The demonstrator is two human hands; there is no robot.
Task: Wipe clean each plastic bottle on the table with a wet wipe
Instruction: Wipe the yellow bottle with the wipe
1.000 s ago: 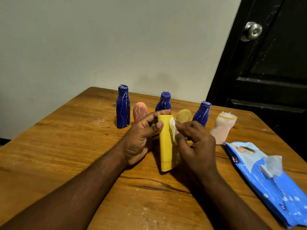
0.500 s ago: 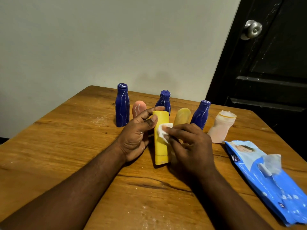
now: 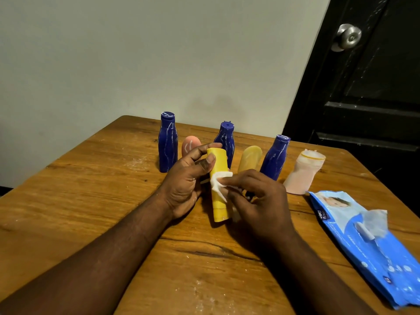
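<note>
A yellow plastic bottle [image 3: 219,201] stands on the wooden table [image 3: 91,189] in the middle. My left hand [image 3: 186,178] grips its upper part with thumb and fingers. My right hand [image 3: 254,201] presses a folded white wet wipe [image 3: 218,184] against the bottle's front. Behind stand three dark blue bottles [image 3: 167,142] [image 3: 226,138] [image 3: 276,156] with white smears, a pink bottle [image 3: 188,144], a second yellow one [image 3: 250,158] and a pale pink crumpled bottle [image 3: 303,172].
A blue pack of wet wipes [image 3: 368,242] lies at the right with a wipe sticking out of its opening. White powder specks mark the table. A grey wall stands behind and a black door [image 3: 368,87] with a metal knob at the right.
The wipe has slid from the bottle's top right down onto its front middle. My right hand moved down with it, and the bottle shifted slightly left.
</note>
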